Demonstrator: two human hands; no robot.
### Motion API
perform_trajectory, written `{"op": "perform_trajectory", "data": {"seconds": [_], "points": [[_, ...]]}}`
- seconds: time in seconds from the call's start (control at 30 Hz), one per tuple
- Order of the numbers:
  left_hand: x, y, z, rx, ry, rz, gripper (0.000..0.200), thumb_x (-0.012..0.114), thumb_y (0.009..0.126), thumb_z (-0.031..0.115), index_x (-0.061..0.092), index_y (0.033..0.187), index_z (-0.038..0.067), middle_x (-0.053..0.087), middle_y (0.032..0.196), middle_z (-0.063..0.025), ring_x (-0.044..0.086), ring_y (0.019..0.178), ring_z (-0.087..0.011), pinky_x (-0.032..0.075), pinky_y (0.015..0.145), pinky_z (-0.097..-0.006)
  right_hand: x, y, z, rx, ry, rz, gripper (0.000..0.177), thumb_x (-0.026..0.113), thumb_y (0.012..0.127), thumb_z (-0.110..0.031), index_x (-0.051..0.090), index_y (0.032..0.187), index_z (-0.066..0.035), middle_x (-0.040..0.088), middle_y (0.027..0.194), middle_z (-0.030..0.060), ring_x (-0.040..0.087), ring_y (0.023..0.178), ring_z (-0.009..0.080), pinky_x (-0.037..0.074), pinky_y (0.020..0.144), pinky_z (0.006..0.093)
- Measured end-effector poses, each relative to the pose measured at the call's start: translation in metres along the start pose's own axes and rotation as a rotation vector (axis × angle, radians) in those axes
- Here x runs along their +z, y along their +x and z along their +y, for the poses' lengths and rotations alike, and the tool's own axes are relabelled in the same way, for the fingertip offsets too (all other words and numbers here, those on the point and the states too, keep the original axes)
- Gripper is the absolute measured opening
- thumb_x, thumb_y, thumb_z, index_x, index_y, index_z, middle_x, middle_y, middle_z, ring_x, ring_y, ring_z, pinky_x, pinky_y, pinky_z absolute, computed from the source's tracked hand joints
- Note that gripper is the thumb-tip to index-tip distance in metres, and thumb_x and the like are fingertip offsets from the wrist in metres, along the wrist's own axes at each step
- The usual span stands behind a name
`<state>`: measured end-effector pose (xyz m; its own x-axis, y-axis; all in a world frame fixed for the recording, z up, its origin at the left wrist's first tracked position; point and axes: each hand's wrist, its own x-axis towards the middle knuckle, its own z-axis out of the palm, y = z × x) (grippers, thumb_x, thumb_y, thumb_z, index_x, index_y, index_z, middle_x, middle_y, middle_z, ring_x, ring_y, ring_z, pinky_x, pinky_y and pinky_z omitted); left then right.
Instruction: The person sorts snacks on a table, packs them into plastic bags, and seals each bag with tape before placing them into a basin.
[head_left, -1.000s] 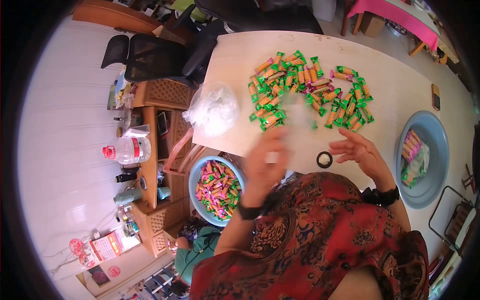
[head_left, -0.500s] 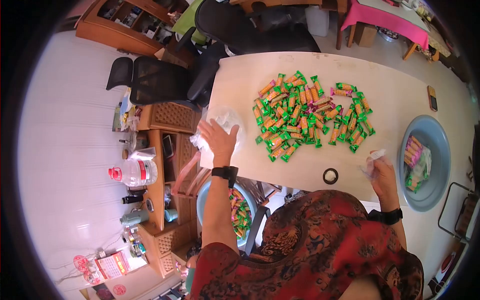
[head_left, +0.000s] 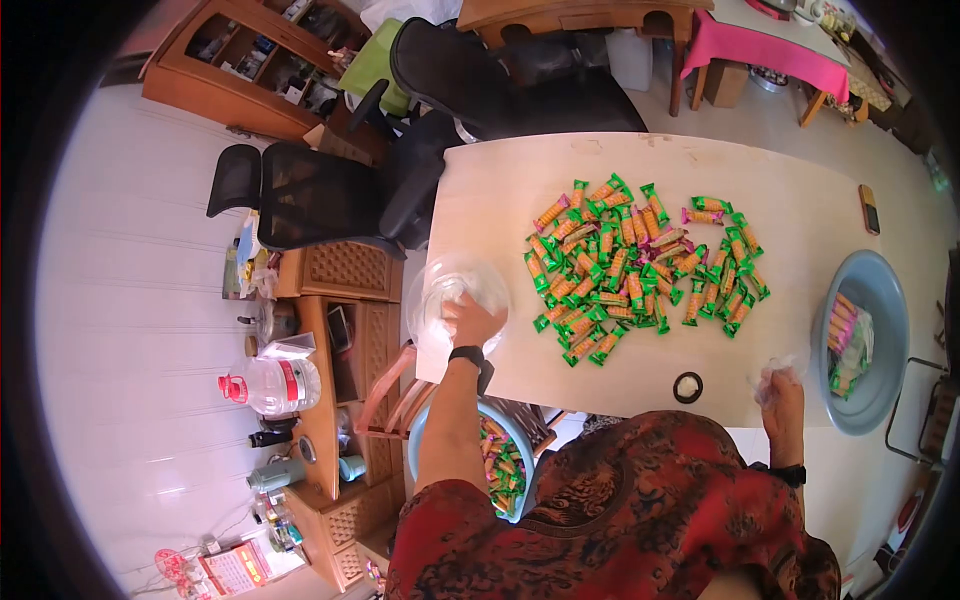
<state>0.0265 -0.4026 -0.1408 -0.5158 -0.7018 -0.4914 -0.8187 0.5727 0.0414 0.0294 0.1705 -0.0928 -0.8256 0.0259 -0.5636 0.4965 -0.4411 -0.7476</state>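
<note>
My left hand (head_left: 474, 324) is down in a clear round bowl (head_left: 418, 300) at the table's left edge. Its fingers are bent and closed on thin white plastic bags (head_left: 478, 283); the fingertips are partly hidden. My right hand (head_left: 784, 398), near the front right edge of the table, is closed on a crumpled clear plastic bag (head_left: 768, 372). Between the hands and farther back lies a loose pile of wrapped snack bars (head_left: 610, 265), orange with green ends, some with pink. A black ring-shaped roll (head_left: 688, 388) lies near the front edge, left of my right hand.
A blue-grey basin (head_left: 868, 415) at the right holds packs of the bars. Below the table's left front, another blue basin (head_left: 420, 440) with many bars sits by a wooden chair (head_left: 385, 400). A phone (head_left: 869, 209) lies at the far right. Black office chairs (head_left: 320, 195) stand at the left.
My left hand has gone from spread fingers above the bowl down into it, fingers now bent. My right hand still holds the clear bag, slightly lower in view. The camera view has shifted.
</note>
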Motion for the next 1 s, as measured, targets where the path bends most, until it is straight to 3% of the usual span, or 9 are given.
{"op": "perform_trajectory", "data": {"seconds": [0.13, 0.23, 0.33, 0.53, 0.6, 0.73, 0.87, 0.93, 1.0], "points": [[0.002, 0.016, 0.002, 0.050, 0.063, 0.005, 0.109, 0.072, 0.075, 0.051, 0.010, 0.153, 0.006, -0.005, 0.154, -0.0333, 0.005, 0.138, -0.0622, 0.029, 0.097, -0.0761, 0.023, -0.007, -0.001, -0.017, 0.009, 0.119, 0.007, 0.054, 0.089, -0.005, 0.054, 0.093, -0.011, 0.059, 0.083, 0.0003, 0.056, 0.068, 0.0102, 0.046, 0.057, 0.0251], [0.010, 0.034, -0.008, 0.145, 0.216, 0.046, 0.105, 0.071, 0.077, 0.051, 0.013, 0.152, 0.006, -0.004, 0.154, -0.0336, 0.006, 0.137, -0.0627, 0.033, 0.095, -0.0755, 0.007, -0.009, 0.003, -0.020, -0.067, 0.010, 0.005, 0.056, 0.090, -0.007, 0.055, 0.092, -0.011, 0.059, 0.084, -0.0003, 0.056, 0.068, 0.0095, 0.045, 0.058, 0.0239], [-0.006, 0.040, -0.004, 0.172, 0.193, 0.060, 0.102, 0.071, 0.078, 0.049, 0.015, 0.152, 0.006, -0.005, 0.154, -0.0342, 0.006, 0.138, -0.0624, 0.034, 0.095, -0.0752, 0.016, -0.015, -0.004, 0.017, -0.085, 0.070, 0.005, 0.056, 0.090, -0.006, 0.055, 0.092, -0.011, 0.059, 0.083, 0.0000, 0.057, 0.070, 0.0095, 0.047, 0.059, 0.0239], [-0.001, 0.073, -0.010, 0.173, 0.177, 0.096, 0.100, 0.070, 0.079, 0.049, 0.014, 0.153, 0.013, -0.004, 0.156, -0.0301, 0.008, 0.138, -0.0622, 0.033, 0.099, -0.0729, 0.002, -0.015, -0.013, 0.030, -0.123, -0.007, 0.010, 0.055, 0.088, -0.004, 0.058, 0.098, -0.002, 0.066, 0.092, 0.0090, 0.063, 0.077, 0.0155, 0.052, 0.069, 0.0286], [-0.009, 0.071, -0.014, 0.235, 0.210, 0.121, 0.102, 0.070, 0.079, 0.051, 0.014, 0.153, 0.009, 0.004, 0.156, -0.0318, 0.010, 0.139, -0.0597, 0.026, 0.105, -0.0699, 0.025, -0.016, -0.021, 0.045, -0.155, 0.020, 0.016, 0.054, 0.089, -0.005, 0.058, 0.103, 0.001, 0.067, 0.100, 0.0131, 0.066, 0.084, 0.0193, 0.054, 0.074, 0.0318], [-0.022, 0.084, -0.034, 0.413, 0.165, 0.106, 0.111, 0.071, 0.075, 0.057, 0.013, 0.152, 0.001, 0.019, 0.151, -0.0373, 0.012, 0.144, -0.0499, 0.010, 0.115, -0.0611, 0.019, 0.005, -0.031, 0.113, -0.154, -0.177, 0.017, 0.053, 0.091, -0.004, 0.057, 0.106, 0.001, 0.067, 0.110, 0.0173, 0.067, 0.096, 0.0247, 0.055, 0.084, 0.0367], [-0.044, 0.071, -0.042, 0.435, -0.018, 0.182, 0.107, 0.073, 0.073, 0.060, 0.027, 0.149, 0.000, 0.019, 0.152, -0.0366, 0.016, 0.144, -0.0477, 0.018, 0.118, -0.0473, 0.031, 0.013, -0.043, 0.137, -0.111, -0.213, 0.027, 0.051, 0.092, -0.007, 0.055, 0.116, 0.003, 0.064, 0.117, 0.0171, 0.065, 0.103, 0.0238, 0.055, 0.083, 0.0376], [-0.056, 0.059, -0.037, 0.396, -0.002, 0.317, 0.088, 0.071, 0.078, 0.053, 0.043, 0.140, -0.003, 0.027, 0.149, -0.0360, 0.025, 0.142, -0.0452, 0.024, 0.116, -0.0436, 0.032, 0.018, -0.046, 0.189, -0.034, -0.302, 0.032, 0.050, 0.093, -0.007, 0.053, 0.123, 0.002, 0.063, 0.121, 0.0159, 0.065, 0.106, 0.0260, 0.056, 0.083, 0.0397], [-0.074, 0.029, -0.027, 0.503, 0.046, 0.534, 0.068, 0.068, 0.085, 0.046, 0.055, 0.129, -0.005, 0.037, 0.143, -0.0363, 0.035, 0.137, -0.0440, 0.030, 0.113, -0.0429, 0.036, 0.019, -0.053, 0.226, -0.008, -0.308, 0.034, 0.050, 0.093, -0.007, 0.052, 0.126, 0.001, 0.062, 0.123, 0.0167, 0.064, 0.109, 0.0281, 0.056, 0.084, 0.0407]]}}
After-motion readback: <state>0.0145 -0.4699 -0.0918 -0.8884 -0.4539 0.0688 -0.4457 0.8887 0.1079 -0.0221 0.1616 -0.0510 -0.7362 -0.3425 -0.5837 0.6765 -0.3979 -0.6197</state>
